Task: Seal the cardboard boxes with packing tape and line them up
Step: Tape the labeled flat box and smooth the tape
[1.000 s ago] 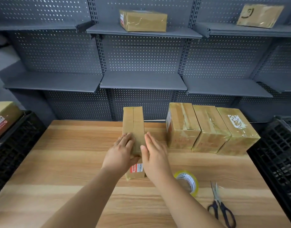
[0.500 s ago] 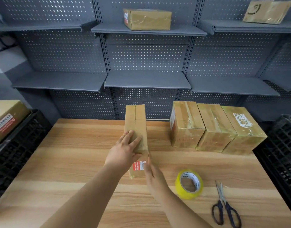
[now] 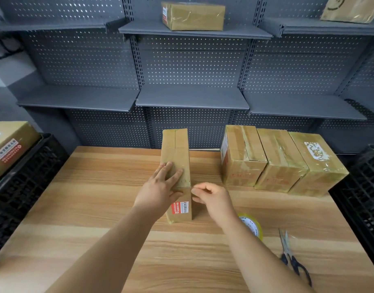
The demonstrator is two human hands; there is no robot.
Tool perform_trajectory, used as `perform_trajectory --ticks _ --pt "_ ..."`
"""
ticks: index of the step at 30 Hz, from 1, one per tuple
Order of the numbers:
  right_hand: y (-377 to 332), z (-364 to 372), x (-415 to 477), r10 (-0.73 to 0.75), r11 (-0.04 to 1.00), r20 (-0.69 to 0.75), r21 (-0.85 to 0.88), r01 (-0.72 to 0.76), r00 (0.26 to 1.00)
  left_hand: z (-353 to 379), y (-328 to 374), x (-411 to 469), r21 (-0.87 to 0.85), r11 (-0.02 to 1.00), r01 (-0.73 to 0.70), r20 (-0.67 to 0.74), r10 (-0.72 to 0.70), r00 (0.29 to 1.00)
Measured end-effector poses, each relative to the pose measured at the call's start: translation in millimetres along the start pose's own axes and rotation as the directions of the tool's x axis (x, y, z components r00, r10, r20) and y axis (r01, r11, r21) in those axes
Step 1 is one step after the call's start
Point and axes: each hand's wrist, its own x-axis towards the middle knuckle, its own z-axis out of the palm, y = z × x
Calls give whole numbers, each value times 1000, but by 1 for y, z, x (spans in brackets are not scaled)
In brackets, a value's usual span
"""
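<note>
A narrow upright cardboard box (image 3: 177, 149) with a red-and-white label stands mid-table, its long side running away from me. My left hand (image 3: 158, 191) lies flat on its top near end, fingers straight and thumb on the front face. My right hand (image 3: 211, 197) is at the box's near right top corner with curled fingers, thumb and forefinger meeting at the edge; nothing shows between them. Three taped boxes (image 3: 283, 161) stand side by side at the back right. The yellow tape roll (image 3: 252, 226) lies behind my right forearm, partly hidden.
Black-handled scissors (image 3: 291, 256) lie near the table's (image 3: 97, 197) right front. Black crates flank the table, one on the left (image 3: 23, 182) holding a labelled box (image 3: 10, 144) and one on the right (image 3: 361, 197). Grey shelves behind carry two boxes (image 3: 194, 16) (image 3: 351, 9).
My right hand dropped from the box top to its right side, then rose to the near top corner and curled its fingers. My left hand stayed on the top.
</note>
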Motion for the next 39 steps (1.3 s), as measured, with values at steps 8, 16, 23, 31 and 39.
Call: perform_trajectory --ticks 8,16,23,31,39 --pt "-10 -7 11 -30 970 133 -233 60 991 2 -5 -2 -56 998 -11 -52 8 999" --pt "-9 -7 9 -201 877 176 -406 257 964 3 0 -3 -62 998 -2 -48 -1 999" --pt "-30 -10 18 -248 692 283 -617 374 926 1 1 -1 -71 997 2 -39 -4 999" --pt "-46 -2 11 -268 389 346 -815 429 899 -5 4 5 -48 999 12 -9 -12 1000" --pt "-22 5 7 -235 651 12 -741 166 972 -10 13 7 -25 999 30 28 -30 999"
